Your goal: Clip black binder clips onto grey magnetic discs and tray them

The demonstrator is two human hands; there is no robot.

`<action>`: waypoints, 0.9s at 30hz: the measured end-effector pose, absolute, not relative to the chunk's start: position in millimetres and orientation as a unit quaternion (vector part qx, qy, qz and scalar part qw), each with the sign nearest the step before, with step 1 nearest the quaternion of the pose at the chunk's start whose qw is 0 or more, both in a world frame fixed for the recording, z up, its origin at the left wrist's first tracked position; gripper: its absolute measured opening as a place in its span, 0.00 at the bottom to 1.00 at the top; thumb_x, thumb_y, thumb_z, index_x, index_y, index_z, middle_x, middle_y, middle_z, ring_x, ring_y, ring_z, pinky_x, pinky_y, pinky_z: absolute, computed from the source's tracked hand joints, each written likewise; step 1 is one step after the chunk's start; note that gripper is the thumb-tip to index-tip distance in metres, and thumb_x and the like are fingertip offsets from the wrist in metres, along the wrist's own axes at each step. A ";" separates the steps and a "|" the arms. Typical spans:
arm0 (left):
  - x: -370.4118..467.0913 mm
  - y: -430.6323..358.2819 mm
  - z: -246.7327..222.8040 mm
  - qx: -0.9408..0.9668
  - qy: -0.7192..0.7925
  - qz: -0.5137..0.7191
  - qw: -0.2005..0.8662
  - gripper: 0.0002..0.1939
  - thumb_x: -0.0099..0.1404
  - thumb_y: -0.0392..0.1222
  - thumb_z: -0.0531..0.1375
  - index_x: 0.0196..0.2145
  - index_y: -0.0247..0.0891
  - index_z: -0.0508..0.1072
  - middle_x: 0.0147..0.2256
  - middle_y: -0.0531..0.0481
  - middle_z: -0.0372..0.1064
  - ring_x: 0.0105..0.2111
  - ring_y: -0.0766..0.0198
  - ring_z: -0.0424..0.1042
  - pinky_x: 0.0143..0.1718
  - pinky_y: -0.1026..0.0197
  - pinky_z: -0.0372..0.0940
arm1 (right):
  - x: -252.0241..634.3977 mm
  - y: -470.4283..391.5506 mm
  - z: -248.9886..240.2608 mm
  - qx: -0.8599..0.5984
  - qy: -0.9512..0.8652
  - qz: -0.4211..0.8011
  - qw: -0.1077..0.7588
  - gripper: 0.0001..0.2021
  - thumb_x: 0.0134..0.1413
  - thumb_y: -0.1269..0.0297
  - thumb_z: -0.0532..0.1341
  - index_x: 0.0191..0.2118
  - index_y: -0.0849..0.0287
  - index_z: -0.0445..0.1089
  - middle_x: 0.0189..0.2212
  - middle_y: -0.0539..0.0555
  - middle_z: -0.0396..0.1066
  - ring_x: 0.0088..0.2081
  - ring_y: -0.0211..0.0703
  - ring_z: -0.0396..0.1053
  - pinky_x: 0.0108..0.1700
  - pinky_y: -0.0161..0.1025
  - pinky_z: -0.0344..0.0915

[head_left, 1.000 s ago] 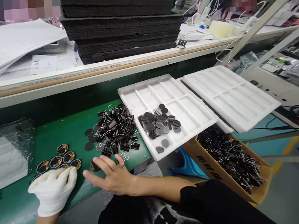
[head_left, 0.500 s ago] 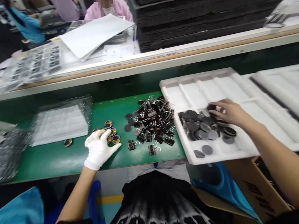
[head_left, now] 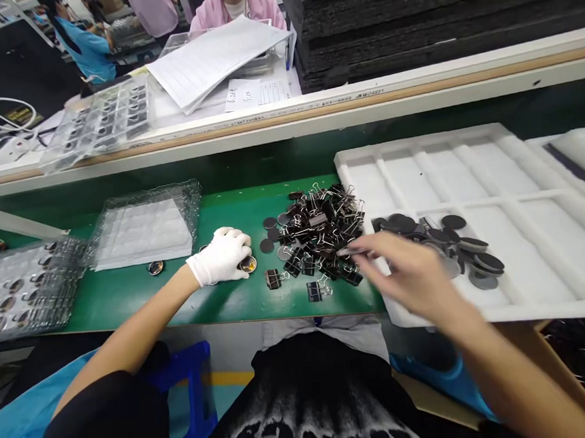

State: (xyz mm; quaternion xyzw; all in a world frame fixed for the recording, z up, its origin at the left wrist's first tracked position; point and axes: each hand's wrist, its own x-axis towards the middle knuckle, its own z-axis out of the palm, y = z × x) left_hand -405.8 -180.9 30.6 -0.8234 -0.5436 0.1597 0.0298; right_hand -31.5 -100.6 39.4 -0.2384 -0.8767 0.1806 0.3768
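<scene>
In the head view, the left hand (head_left: 225,256), in a white glove, was curled palm-down over a small group of round patterned pieces (head_left: 248,264) on the green tabletop (head_left: 238,306). One piece showed at the right edge of the glove, against the fingers; whether they gripped it or only covered it, the view did not tell. The bare right hand (head_left: 408,264) was over the near left edge of the white foam tray (head_left: 520,250), reaching left, its thumb and fingers pinching what seemed, through the blur, to be a thin dark disc (head_left: 352,250) — held above the right side of the binder clip pile (head_left: 317,220).

Loose dark discs (head_left: 267,245) lay along the left side of that pile. Nearer the front edge, two single binder clips (head_left: 314,291) lay apart from it. More dark and grey discs (head_left: 454,222) were heaped in the near left part of the foam tray, some tilted on one another.

On the left, a lone patterned piece (head_left: 156,267) lay just in front of a clear plastic tray (head_left: 140,233), and a stack of filled clear trays (head_left: 22,291) stood farther left. Papers (head_left: 216,61) and a tall pile of black foam sheets (head_left: 434,29) rested on the far shelf — a person in pink (head_left: 260,4) was behind the papers.
</scene>
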 end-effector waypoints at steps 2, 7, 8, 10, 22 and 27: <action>-394.3 -186.2 37.5 -0.824 -0.552 0.115 0.047 0.21 0.57 0.58 0.69 0.41 0.39 0.78 0.50 0.41 0.74 0.51 0.43 0.71 0.54 0.42 0.57 | -72.1 -129.8 23.6 -0.200 -0.859 0.228 0.412 0.11 0.65 0.75 0.59 0.49 0.59 0.75 0.46 0.58 0.79 0.46 0.43 0.79 0.49 0.41 0.77; -359.6 -202.5 56.3 -0.824 -0.563 0.018 0.069 0.18 0.63 0.55 0.62 0.42 0.37 0.75 0.40 0.43 0.77 0.41 0.50 0.76 0.47 0.47 0.60 | -137.5 -154.1 -12.1 -0.110 -0.864 0.162 0.464 0.17 0.65 0.79 0.57 0.52 0.58 0.76 0.51 0.60 0.80 0.54 0.51 0.77 0.51 0.47 0.77; -354.7 -204.5 57.8 -0.825 -0.561 0.015 0.069 0.18 0.64 0.54 0.61 0.42 0.36 0.75 0.36 0.44 0.77 0.38 0.51 0.77 0.45 0.49 0.61 | -140.9 -153.6 -15.4 -0.102 -0.878 0.145 0.444 0.18 0.64 0.80 0.56 0.53 0.56 0.76 0.53 0.58 0.79 0.57 0.53 0.76 0.52 0.50 0.76; -347.6 -207.5 58.0 -0.822 -0.564 0.021 0.078 0.16 0.64 0.53 0.61 0.40 0.36 0.75 0.31 0.45 0.75 0.33 0.51 0.76 0.40 0.50 0.60 | -140.0 -152.5 -19.3 -0.104 -0.901 0.142 0.396 0.20 0.63 0.80 0.56 0.55 0.55 0.75 0.57 0.59 0.76 0.61 0.58 0.72 0.55 0.57 0.74; -318.9 -212.5 38.9 -0.822 -0.543 -0.146 -0.093 0.25 0.67 0.57 0.63 0.55 0.39 0.69 0.34 0.51 0.75 0.33 0.61 0.74 0.39 0.58 0.64 | -106.7 -154.7 -10.5 -0.299 -0.500 0.763 0.280 0.17 0.53 0.58 0.72 0.48 0.55 0.78 0.38 0.53 0.82 0.38 0.42 0.80 0.47 0.42 0.78; -321.2 -204.5 12.2 -0.800 -0.599 0.043 0.017 0.20 0.69 0.59 0.61 0.41 0.37 0.76 0.35 0.44 0.74 0.35 0.53 0.75 0.36 0.55 0.61 | -75.0 -144.6 -7.0 -0.336 -0.374 0.794 0.341 0.13 0.47 0.59 0.77 0.38 0.53 0.78 0.34 0.48 0.79 0.35 0.38 0.77 0.43 0.38 0.79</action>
